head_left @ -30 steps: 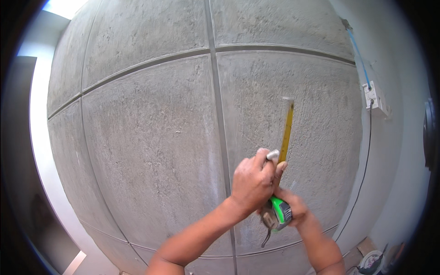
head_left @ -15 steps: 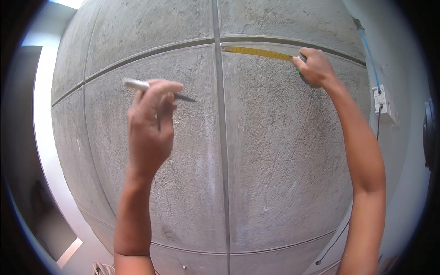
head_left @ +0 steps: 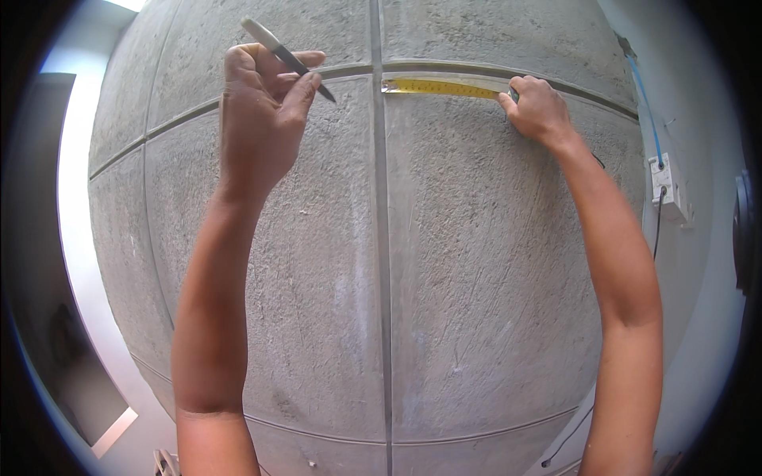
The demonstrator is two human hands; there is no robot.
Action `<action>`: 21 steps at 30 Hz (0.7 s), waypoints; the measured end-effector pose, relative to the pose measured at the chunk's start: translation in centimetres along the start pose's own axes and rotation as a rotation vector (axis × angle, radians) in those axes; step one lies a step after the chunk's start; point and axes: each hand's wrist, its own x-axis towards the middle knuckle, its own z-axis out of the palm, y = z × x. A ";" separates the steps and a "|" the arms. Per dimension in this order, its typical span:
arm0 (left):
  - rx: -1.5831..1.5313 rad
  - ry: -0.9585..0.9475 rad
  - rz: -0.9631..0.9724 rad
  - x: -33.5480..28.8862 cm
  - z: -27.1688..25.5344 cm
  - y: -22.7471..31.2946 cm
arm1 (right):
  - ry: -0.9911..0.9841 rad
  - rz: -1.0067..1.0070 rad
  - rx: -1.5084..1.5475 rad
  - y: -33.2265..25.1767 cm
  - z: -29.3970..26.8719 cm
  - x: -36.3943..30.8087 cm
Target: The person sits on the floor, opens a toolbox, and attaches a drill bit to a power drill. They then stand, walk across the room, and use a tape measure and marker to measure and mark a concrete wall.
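Rough grey concrete wall, grooved into panels, fills the view. Left hand, raised higher than half a second ago, pinches a white-and-black pen at eleven o'clock; right hand, elbow bent, grips the yellow-bladed tape measure toward one. White socket box sits near three.

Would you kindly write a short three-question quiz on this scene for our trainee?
1. What does the left hand hold?
2. True or false: the yellow measuring tape extends down the vertical groove.
3. From which direction does the blue cable reach the white box: (a) above; (b) below; (c) right?

Key: 1. a pen; 2. false, it runs sideways from beside the groove to the right hand; 3. a.
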 end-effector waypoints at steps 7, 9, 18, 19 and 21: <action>-0.127 -0.071 -0.142 0.9 3.7 -1.0 | 0.053 -0.035 -0.034 0.1 0.7 -0.5; -0.128 -0.085 -0.179 0.8 4.9 -1.0 | 0.068 -0.051 -0.041 0.1 0.4 -0.2; 0.084 -0.041 0.193 -3.9 8.7 -1.0 | 0.042 -0.016 -0.052 0.0 0.3 0.0; 0.102 -0.094 0.163 -5.0 9.2 -0.6 | 0.043 -0.017 -0.055 0.2 0.4 0.0; 0.084 -0.131 0.145 -7.0 10.8 -0.8 | 0.046 -0.019 -0.063 0.5 0.7 0.1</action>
